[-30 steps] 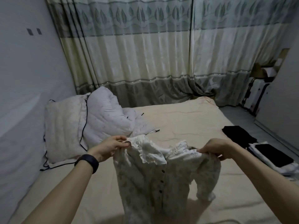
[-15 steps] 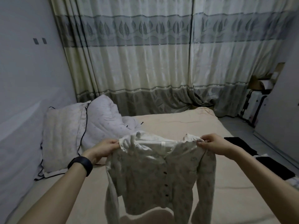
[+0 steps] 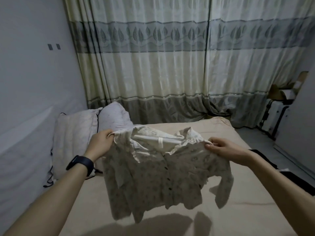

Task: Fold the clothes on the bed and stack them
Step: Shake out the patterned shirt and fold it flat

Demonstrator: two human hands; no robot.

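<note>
Above the bed (image 3: pixel 221 217), we are holding a cream floral blouse (image 3: pixel 153 176) spread between both hands. Our left hand (image 3: pixel 100 144) is pinching its left shoulder; our right hand (image 3: pixel 223 148) is pinching the right shoulder. Blouse is hanging clear of the sheet, button front facing us, sleeves dangling below.

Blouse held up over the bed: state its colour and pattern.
The blouse is cream with a faint floral print; head view.
</note>
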